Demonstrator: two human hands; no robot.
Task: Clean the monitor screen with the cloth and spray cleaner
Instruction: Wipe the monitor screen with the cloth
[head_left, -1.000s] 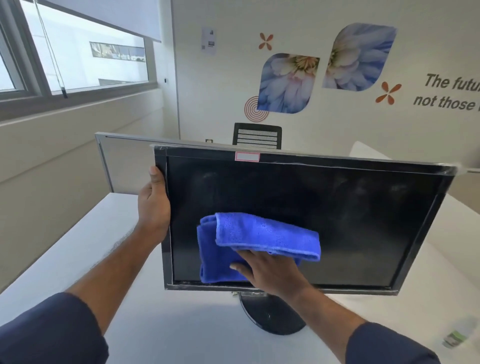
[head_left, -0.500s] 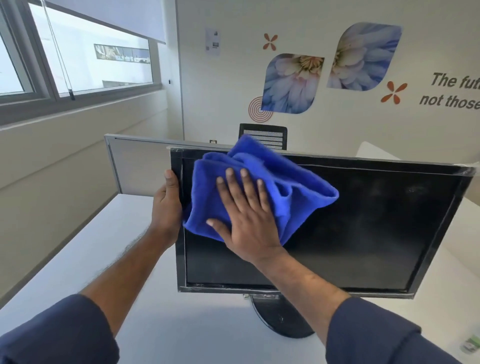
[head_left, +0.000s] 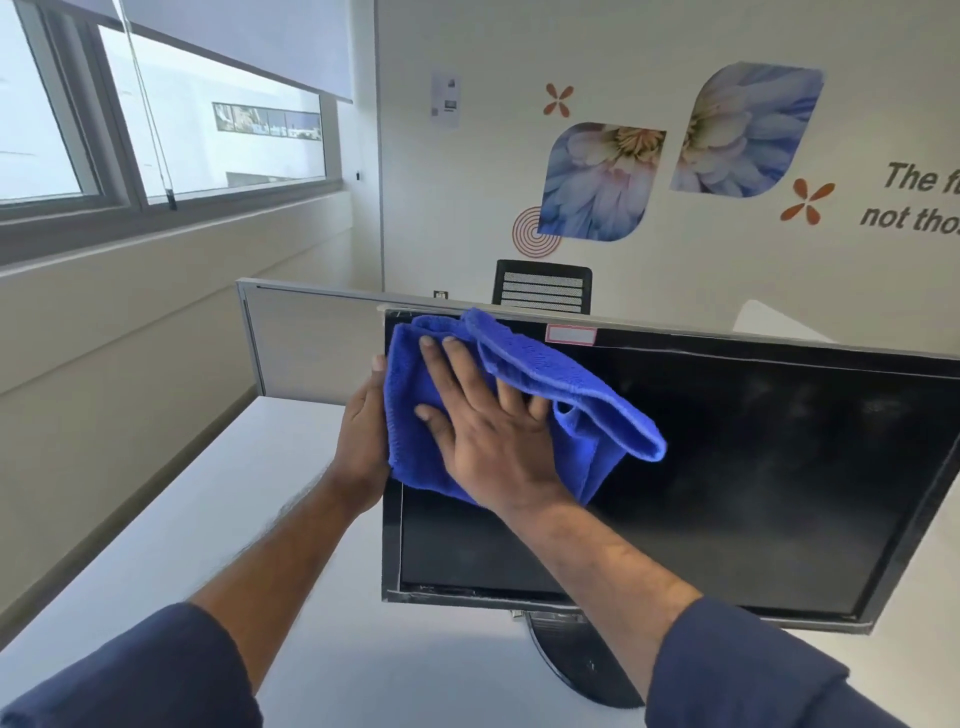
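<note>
Presently: right hand (head_left: 491, 441) flat, fingers spread, pressing blue cloth (head_left: 524, 410) on monitor (head_left: 727, 467) upper-left corner. Left hand (head_left: 363, 441) grips monitor's left edge, fingers hidden behind; monitor's right side cut off.

Under our right hand's fingers (head_left: 470, 374) we see a bright blue cloth (head_left: 540, 374). Beyond it the monitor (head_left: 753, 467) is black with a grey frame, on a white desk (head_left: 218, 499). Our sleeves (head_left: 156, 670) are navy.

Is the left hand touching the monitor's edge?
Touching. The head view shows the left hand wrapped around the monitor at its left bezel, thumb beside the blue cloth.
</note>
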